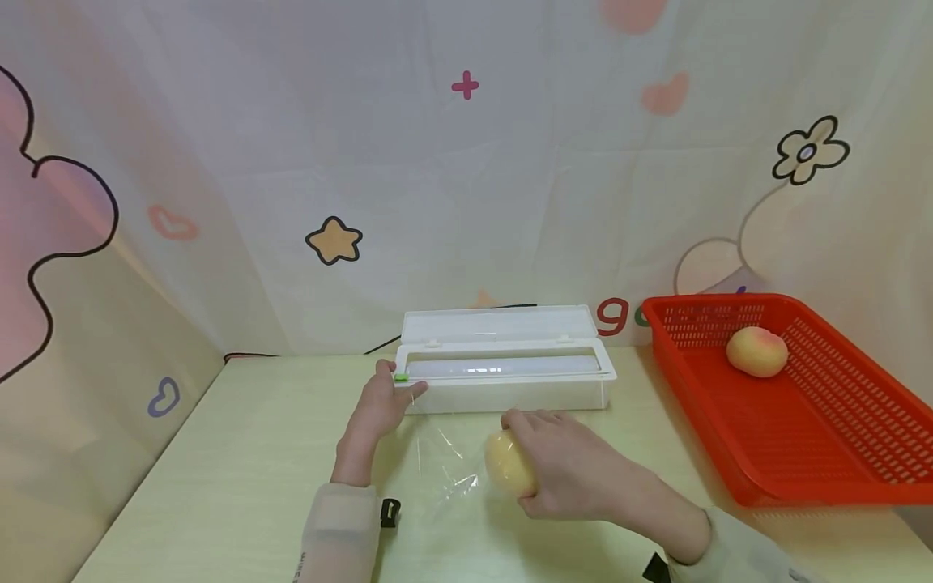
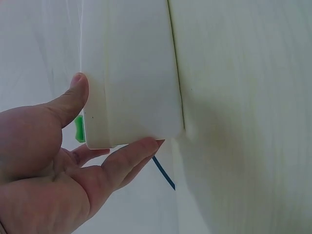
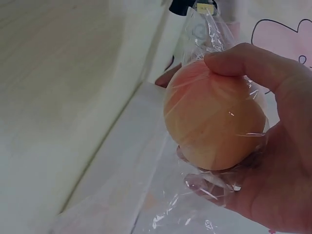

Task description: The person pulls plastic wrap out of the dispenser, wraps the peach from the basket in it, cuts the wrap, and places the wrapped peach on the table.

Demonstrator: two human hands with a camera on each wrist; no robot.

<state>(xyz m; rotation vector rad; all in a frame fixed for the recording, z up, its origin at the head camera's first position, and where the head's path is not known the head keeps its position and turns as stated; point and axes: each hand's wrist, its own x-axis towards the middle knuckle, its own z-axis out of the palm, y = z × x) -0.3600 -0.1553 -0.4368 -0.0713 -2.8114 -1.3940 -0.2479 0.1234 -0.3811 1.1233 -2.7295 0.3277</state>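
My right hand (image 1: 572,465) grips a peach (image 1: 509,463) just in front of a white cling film box (image 1: 510,397). Clear cling film (image 3: 209,36) is wrapped over the peach in the right wrist view, with its loose end bunched beyond the fruit. More film (image 1: 459,486) shines to the left of the peach in the head view. At the box's left end, my left hand (image 1: 382,401) holds the corner, thumb on the front edge and fingers against the end face. A green slider (image 1: 401,377) sits beside that thumb. Inside the box lies a film roll (image 1: 503,366), under a raised lid (image 1: 499,325).
A red plastic basket (image 1: 717,437) stands on the right of the pale table (image 1: 240,486), with another peach (image 1: 756,351) in it. Behind the table hangs a printed curtain (image 1: 466,178), close to the back of the box.
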